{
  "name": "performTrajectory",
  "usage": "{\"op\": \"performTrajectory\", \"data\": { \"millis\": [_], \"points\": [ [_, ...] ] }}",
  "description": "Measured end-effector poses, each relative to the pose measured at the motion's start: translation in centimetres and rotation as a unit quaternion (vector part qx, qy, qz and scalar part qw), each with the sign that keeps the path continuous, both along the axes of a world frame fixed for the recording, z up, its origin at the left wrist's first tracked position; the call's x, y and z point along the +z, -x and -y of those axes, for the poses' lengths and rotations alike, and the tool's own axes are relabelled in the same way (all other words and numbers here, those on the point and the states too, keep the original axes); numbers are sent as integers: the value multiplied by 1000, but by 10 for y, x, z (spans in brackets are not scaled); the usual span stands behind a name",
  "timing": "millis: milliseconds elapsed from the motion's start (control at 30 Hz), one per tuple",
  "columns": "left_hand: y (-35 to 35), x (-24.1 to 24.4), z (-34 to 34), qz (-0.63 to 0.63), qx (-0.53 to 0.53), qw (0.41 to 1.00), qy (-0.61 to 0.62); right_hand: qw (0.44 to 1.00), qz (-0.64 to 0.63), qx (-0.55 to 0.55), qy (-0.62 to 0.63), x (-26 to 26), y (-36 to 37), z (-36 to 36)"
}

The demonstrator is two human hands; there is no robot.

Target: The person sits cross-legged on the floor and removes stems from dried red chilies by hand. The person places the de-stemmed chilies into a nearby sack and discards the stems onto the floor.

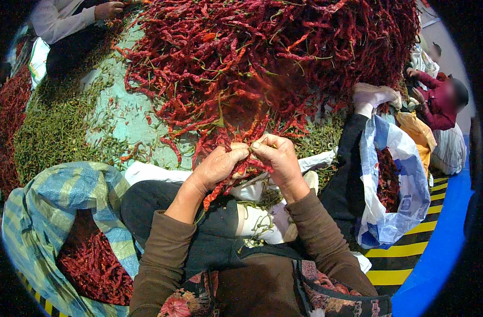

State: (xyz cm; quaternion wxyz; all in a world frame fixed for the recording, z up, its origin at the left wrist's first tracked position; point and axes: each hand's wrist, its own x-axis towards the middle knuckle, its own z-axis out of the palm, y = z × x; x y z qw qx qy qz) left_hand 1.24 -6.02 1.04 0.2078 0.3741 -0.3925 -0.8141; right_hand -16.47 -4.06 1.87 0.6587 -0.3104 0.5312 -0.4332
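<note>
My left hand (221,163) and my right hand (279,160) meet above my lap, both closed on a small bunch of dried red chili peppers (214,195). The thumbs and fingertips pinch near the stem ends, where the exact grip is partly hidden by the fingers. One chili with its green stem hangs below my left hand. Directly beyond the hands rises a large heap of dried red chilies (241,47), many with stems on. Loose green stems (261,228) lie on my white socks and dark trousers.
A checked woven sack (39,222) holding red chilies stands at the left; a white-and-blue sack (417,198) with chilies is at the right. Green stems (51,130) cover the teal sheet (126,115). One person (73,23) sits at upper left, another (443,99) at right.
</note>
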Motion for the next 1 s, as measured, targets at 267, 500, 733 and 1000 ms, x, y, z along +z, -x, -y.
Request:
{"op": "performTrajectory", "data": {
  "millis": [267,500,733,1000],
  "points": [
    [10,-36,-3,69,91,977,178,840,-391,39,374,32,-30,-3],
    [-8,-21,12,-81,235,947,-204,797,-347,357,342,90,-8,-27],
    [-2,-14,8,-288,290,887,-214,826,-419,248,285,58,8,-44],
    [4,-9,6,-208,361,905,-85,971,-58,215,-89,36,-47,-42]
  ]
}}
